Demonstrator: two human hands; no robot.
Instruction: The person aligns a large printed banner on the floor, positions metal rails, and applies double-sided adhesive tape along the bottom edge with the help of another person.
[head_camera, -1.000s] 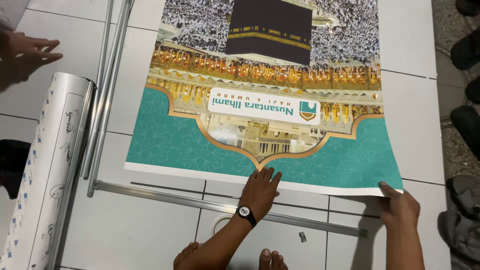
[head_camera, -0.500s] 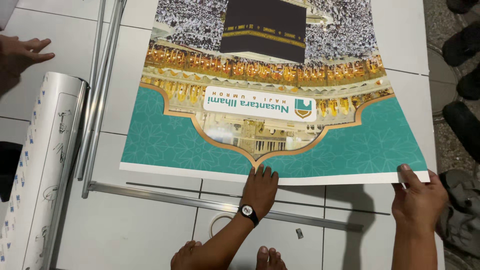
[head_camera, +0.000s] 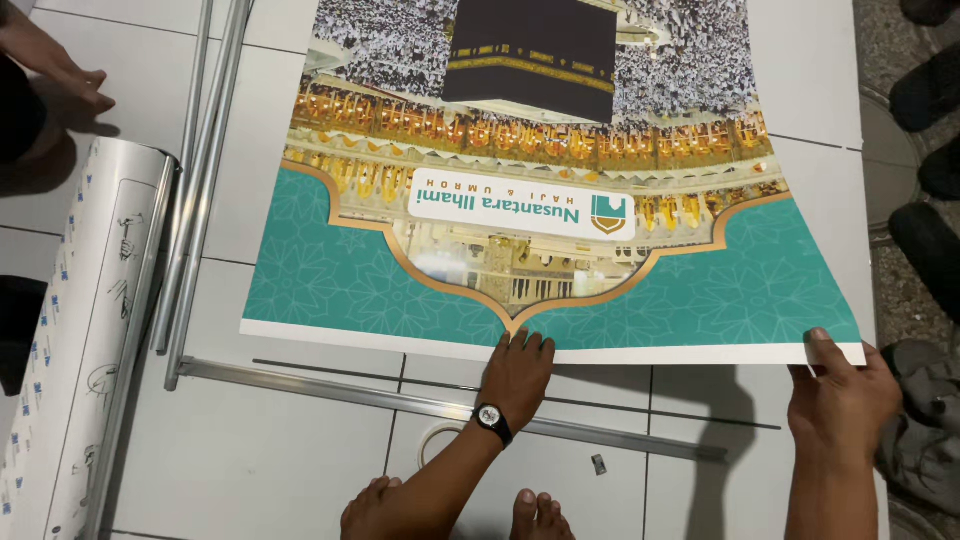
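A large printed banner (head_camera: 540, 190) lies face up on the white tiled floor (head_camera: 280, 460), its lower white edge nearest the person; the left hand (head_camera: 517, 375) rests flat with fingers spread, fingertips touching that bottom edge near its middle; the right hand (head_camera: 840, 395) pinches the lower right corner between thumb and fingers, and the corner appears slightly lifted, casting a shadow on the tiles. Just below the edge lies a long aluminium rail (head_camera: 440, 408), apart from the banner, so by my judgement the sheet is spread out and roughly aligned but not yet fitted into the rail. More metal poles (head_camera: 200, 170) lie to the left beside a white roll (head_camera: 85, 330); another person's hand (head_camera: 70, 80) shows at the upper left.
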